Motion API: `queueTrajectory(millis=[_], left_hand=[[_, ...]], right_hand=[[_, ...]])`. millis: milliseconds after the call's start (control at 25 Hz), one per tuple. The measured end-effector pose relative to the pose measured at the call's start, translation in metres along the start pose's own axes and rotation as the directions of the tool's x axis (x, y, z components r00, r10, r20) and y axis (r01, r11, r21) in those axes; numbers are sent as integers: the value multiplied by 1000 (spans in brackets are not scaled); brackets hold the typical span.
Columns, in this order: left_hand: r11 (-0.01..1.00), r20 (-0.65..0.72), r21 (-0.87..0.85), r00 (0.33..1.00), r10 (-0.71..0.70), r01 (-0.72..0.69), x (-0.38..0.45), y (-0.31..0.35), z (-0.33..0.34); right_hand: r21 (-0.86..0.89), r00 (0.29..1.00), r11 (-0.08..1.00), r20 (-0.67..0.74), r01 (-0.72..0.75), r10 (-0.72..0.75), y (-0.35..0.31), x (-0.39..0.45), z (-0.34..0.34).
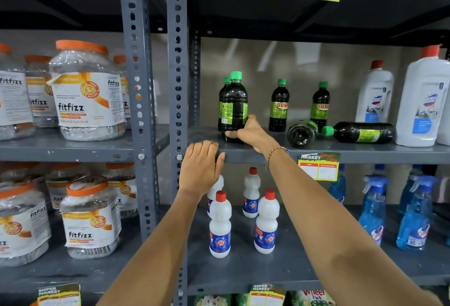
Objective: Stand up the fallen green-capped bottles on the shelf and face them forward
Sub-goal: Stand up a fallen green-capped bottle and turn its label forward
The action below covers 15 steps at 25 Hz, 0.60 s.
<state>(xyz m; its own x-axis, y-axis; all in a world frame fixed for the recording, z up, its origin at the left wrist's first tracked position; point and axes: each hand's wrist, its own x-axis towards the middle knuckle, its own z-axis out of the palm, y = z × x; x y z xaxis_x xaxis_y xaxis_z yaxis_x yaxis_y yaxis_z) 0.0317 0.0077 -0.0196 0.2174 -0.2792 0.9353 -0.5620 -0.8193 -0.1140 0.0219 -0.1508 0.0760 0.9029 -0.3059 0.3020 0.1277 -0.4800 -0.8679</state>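
Observation:
On the grey middle shelf [341,153] stand dark bottles with green caps. My right hand [250,133] grips the base of an upright one [234,106] at the left, its label turned sideways; another upright bottle [223,101] hides just behind it. Two more [279,106] [321,105] stand upright with "SUNN" labels facing out. One bottle [302,133] lies with its bottom toward me. Another [362,132] lies on its side, cap pointing left. My left hand [201,167] rests flat on the shelf's front edge, holding nothing.
Big white bottles with red caps [422,101] stand at the shelf's right end. Below are small white red-capped bottles [220,225] and blue spray bottles [372,210]. The left bay holds orange-lidded "fitfizz" jars [85,91]. Grey slotted uprights [176,86] divide the bays.

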Motion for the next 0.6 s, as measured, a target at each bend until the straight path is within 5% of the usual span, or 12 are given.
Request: queueTrajectory(millis=[600], left_hand=[[1000, 10, 6, 1000, -18, 18, -10, 1, 4]], right_hand=[[-10, 997, 998, -48, 65, -65, 3, 0, 1]])
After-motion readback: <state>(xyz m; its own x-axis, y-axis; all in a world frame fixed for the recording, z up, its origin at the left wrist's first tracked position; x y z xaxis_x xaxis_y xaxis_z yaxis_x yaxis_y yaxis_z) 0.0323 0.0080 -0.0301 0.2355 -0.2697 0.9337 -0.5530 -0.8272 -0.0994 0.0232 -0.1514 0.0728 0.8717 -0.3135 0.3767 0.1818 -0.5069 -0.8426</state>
